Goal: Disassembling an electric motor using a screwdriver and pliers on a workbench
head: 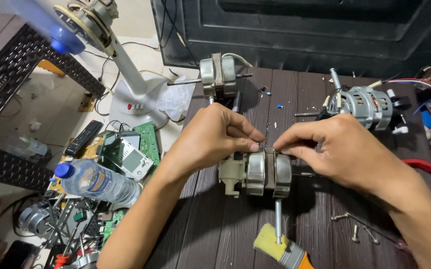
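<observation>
The left hand [215, 137] and the right hand [337, 149] are both pinching down on the top seam of a silver, round-bodied metal fan motor with a beige plastic gearbox at its left end [260, 173], which is lying on its side near the middle of the dark brown, plank-grained tabletop [215, 234]; the fingertips of both hands are closing together on the casing joint, almost touching each other.

The motor's steel shaft [278, 221] is pointing toward the near edge, its tip resting on the yellow bristles of an orange-handled paintbrush [280, 249]. As I judge it, pressing hard on the seam could roll the round body, or a fingertip could slip into the joint and get nipped. Loose silver screws [355, 231] are lying to the near right (easy to knock off the edge with a wrist).

Farther away, a second silver motor [219, 75] is sitting at the far left of the tabletop, and a third grey motor with exposed copper windings [367, 105] at the far right. Left of the tabletop, on the pale tiled floor [51, 99], a clear plastic water bottle with a blue cap [96, 182], green circuit boards [148, 142], a black remote control [82, 138] and a white fan stand [136, 97] are lying about.
</observation>
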